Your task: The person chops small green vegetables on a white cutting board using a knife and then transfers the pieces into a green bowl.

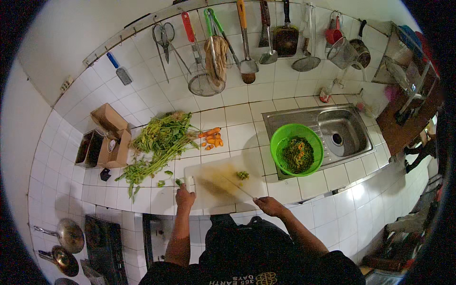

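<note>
My right hand is closed on the handle of a kitchen knife, whose thin blade lies over a stained white cutting board. A small heap of chopped greens sits on the board, right of the blade. At the board's left end my left hand touches the handle edge; whether it grips it I cannot tell. Small leaves lie beside that hand. Behind the board are orange carrot pieces and a pile of leafy green stems. A green plastic basin holds chopped greens with orange bits.
The basin stands partly on the drainboard of a steel sink at the right. Cardboard boxes stand at the counter's left end. Utensils, including a wire strainer, hang along the tiled wall. A person's dark-clothed leg shows far right.
</note>
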### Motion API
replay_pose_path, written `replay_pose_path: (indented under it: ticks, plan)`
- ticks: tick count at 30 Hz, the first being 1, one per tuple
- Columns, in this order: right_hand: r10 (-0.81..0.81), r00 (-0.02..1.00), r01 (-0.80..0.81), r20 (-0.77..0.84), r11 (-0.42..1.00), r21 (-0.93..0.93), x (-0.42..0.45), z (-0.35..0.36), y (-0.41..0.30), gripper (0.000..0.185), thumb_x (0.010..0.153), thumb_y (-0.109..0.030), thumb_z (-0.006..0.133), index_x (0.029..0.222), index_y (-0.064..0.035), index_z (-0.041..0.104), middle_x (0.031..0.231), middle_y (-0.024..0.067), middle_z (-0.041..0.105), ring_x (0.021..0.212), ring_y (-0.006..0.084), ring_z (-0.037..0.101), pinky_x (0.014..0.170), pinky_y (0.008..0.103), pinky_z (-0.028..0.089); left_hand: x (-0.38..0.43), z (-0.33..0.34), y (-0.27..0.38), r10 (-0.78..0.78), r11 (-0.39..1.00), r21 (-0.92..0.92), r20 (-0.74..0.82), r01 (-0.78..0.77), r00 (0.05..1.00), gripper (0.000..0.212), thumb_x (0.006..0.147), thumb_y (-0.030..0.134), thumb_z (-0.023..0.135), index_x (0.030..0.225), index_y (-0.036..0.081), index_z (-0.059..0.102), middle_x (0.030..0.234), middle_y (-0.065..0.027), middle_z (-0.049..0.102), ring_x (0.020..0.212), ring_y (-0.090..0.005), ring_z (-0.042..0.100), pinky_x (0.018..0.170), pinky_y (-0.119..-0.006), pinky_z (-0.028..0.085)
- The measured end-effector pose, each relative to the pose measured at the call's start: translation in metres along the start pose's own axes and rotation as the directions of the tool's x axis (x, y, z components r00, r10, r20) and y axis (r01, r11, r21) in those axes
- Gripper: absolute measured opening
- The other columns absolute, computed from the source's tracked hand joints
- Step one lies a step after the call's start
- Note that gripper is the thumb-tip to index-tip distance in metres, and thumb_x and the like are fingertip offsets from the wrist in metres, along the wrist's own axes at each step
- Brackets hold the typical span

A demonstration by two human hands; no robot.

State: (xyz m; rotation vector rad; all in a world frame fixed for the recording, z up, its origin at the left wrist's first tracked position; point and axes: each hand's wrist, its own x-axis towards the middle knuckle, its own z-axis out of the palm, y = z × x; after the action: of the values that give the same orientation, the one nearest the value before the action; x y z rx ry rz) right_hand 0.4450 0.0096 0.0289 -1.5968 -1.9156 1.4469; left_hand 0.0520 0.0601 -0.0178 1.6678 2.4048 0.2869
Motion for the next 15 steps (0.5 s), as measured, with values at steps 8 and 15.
replay_pose_path:
  ticks: [8,15]
  plan:
    - [0.102,0.994,-0.106,0.033,0.983,0.149,-0.016,-0.011,-0.039,0.068,0.093,-0.056,0.041,0.108,0.0073,0.059,0.078,0.0185,0.062,0.077,0.0253,0.057,0.076,0.0395,0.046,-0.002,-0.011,-0.007,-0.045,0.780,-0.616,0.120,0.110,0.992,0.042,0.076,0.010,0.058,0.115,0.004,0.044,0.084,-0.0175,0.061,0.070,-0.0266,0.061,0.060,-0.037,0.051]
    - [0.086,0.996,-0.089,0.030,0.990,0.109,-0.019,-0.003,-0.012,0.065,0.095,-0.053,0.038,0.105,0.0068,0.060,0.088,0.0223,0.064,0.085,0.0293,0.062,0.079,0.0399,0.047,-0.017,-0.021,0.009,-0.022,0.411,-0.865,0.307,0.288,0.951,0.037,0.081,0.001,0.046,0.116,0.010,0.037,0.074,-0.0091,0.056,0.050,-0.0140,0.052,0.040,-0.027,0.041]
